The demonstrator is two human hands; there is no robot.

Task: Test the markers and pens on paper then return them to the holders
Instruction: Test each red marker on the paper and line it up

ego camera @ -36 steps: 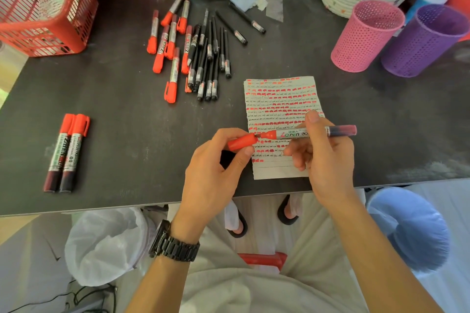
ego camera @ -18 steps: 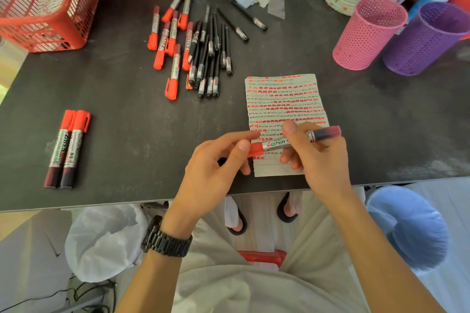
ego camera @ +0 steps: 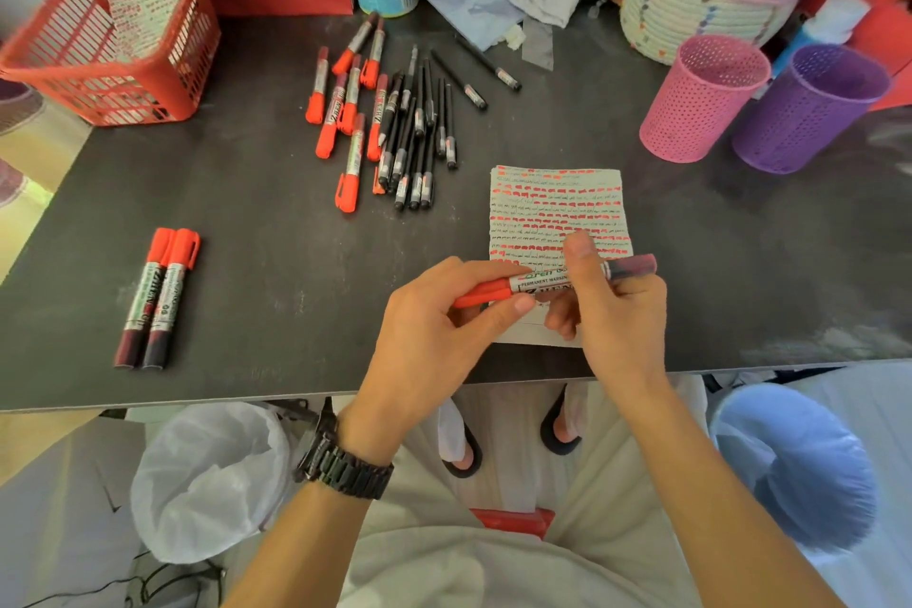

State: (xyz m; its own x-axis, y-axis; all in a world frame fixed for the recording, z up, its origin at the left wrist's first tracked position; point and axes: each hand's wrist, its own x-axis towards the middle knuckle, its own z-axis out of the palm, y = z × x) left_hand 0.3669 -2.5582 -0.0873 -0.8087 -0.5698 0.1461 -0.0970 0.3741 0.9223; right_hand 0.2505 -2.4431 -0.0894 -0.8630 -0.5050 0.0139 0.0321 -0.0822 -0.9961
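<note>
Now that the cap [ego camera: 486,295] has gone back on the marker [ego camera: 548,282], our left hand [ego camera: 434,336] pinching it & right hand [ego camera: 612,316] gripping the barrel, we reckon it's tested, pink holder [ego camera: 701,104] next prob.

A dark, scuffed tabletop [ego camera: 247,272] spans the view from 9 to 3 o'clock in soft, even light. Below its near edge, a white-lined bin [ego camera: 207,479] stands at 7 o'clock on the pale floor [ego camera: 44,523], and a blue seat [ego camera: 809,469] at 4 o'clock.
</note>
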